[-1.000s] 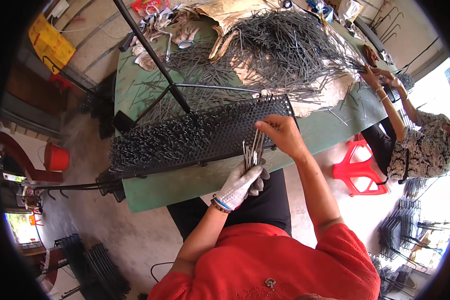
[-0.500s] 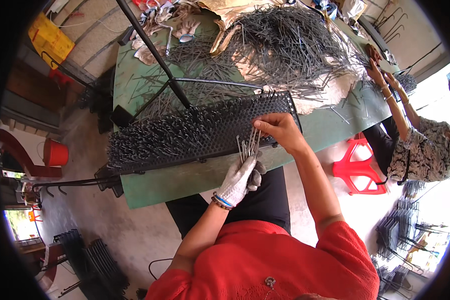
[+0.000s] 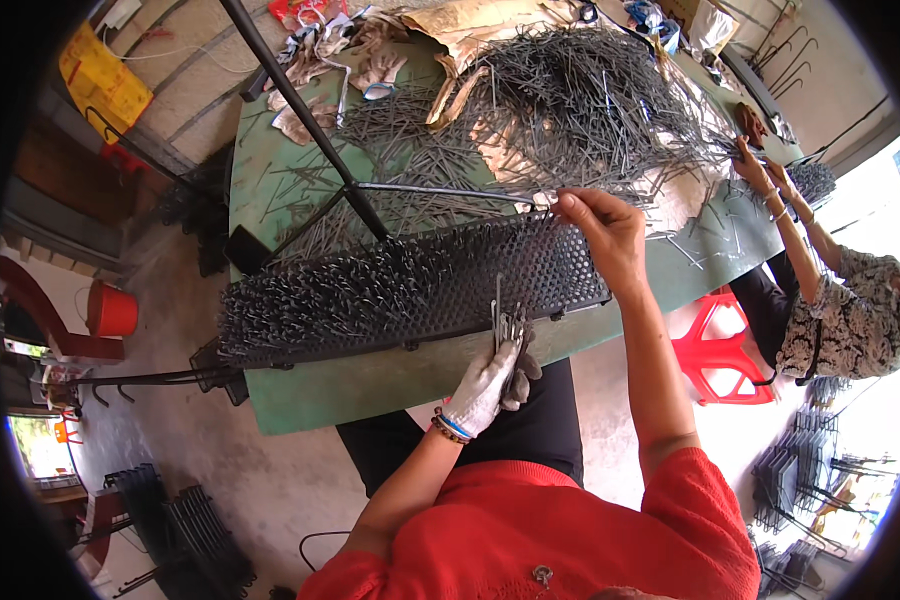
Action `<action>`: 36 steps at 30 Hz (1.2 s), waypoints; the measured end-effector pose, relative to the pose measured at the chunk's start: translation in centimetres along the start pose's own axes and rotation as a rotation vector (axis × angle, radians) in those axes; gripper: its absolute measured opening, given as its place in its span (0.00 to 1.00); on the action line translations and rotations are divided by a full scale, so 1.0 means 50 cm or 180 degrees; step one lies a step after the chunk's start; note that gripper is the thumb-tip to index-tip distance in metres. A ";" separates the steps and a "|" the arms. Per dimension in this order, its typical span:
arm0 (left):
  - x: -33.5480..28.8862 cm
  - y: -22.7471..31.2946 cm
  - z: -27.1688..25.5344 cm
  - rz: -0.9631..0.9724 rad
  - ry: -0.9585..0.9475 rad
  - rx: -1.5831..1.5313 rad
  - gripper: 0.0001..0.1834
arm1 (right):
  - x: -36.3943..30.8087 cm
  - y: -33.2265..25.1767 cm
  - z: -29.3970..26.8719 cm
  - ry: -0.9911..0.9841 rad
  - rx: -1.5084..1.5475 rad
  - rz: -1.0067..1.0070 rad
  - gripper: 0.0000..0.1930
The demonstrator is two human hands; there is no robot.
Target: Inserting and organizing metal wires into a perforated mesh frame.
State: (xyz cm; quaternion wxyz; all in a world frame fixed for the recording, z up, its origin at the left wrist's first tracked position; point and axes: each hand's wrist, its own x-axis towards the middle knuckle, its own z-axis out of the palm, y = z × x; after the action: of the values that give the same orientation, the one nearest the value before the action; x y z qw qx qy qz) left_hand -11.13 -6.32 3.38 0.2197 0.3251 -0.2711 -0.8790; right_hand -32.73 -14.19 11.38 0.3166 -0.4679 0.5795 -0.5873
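Note:
My left hand (image 3: 485, 385), in a whitish knitted glove, is closed around a small bundle of thin grey metal pins (image 3: 510, 325), their ends pointing up. It is just in front of a long black perforated rack (image 3: 555, 270). Dark pins (image 3: 310, 290) stand densely in the rack's left part; bare holes show toward its right. My bare right hand (image 3: 610, 230) is at the rack's far right corner, thumb and forefinger pinched together. Whatever lies between those fingertips is too small to make out.
A green table (image 3: 310, 390) carries the rack and a large heap of loose pins (image 3: 580, 100) on brown paper. A black metal bar (image 3: 300, 110) slants across the rack. At right, a co-worker's hands (image 3: 755, 170) reach to the heap, by a red stool (image 3: 720, 355).
My right hand has moved from the pin bundle up and right to the rack's far corner. My left hand has shifted slightly right and down, still holding the pins.

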 end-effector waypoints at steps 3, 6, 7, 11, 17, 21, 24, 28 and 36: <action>0.005 0.005 0.000 0.0015 -0.0030 0.0211 0.22 | 0.018 0.004 0.019 -0.0026 -0.0180 -0.0213 0.10; 0.012 0.009 -0.004 -0.0015 -0.0028 0.0243 0.22 | 0.028 0.006 0.039 -0.0081 -0.0510 -0.0553 0.09; 0.015 0.010 -0.005 -0.0026 -0.0043 0.0217 0.22 | 0.030 0.007 0.043 -0.0192 -0.0603 -0.0621 0.09; 0.021 0.023 -0.002 -0.0128 -0.0061 0.0250 0.23 | 0.035 0.019 0.058 -0.0403 -0.0781 -0.0820 0.08; 0.027 0.026 -0.002 -0.0122 -0.0028 0.0202 0.21 | 0.036 0.012 0.064 -0.0597 -0.1105 -0.1216 0.07; 0.030 0.023 -0.005 -0.0159 -0.0035 0.0153 0.20 | 0.035 0.015 0.066 -0.0679 -0.1236 -0.1510 0.07; 0.030 0.022 -0.007 -0.0139 -0.0037 0.0167 0.20 | 0.032 0.019 0.070 -0.0732 -0.1200 -0.1580 0.08; 0.029 0.024 -0.005 -0.0135 -0.0052 0.0161 0.21 | 0.033 0.019 0.070 -0.0686 -0.1206 -0.1547 0.08; 0.026 0.026 -0.002 -0.0064 -0.0063 0.0127 0.21 | 0.026 0.037 0.062 -0.0716 -0.1368 -0.1558 0.06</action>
State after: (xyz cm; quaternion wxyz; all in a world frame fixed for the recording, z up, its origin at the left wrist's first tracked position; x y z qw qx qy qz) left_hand -11.68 -8.08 3.54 0.2016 0.3234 -0.2874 -0.8787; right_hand -30.66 -16.83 9.49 0.1224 -0.7110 0.5220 -0.4551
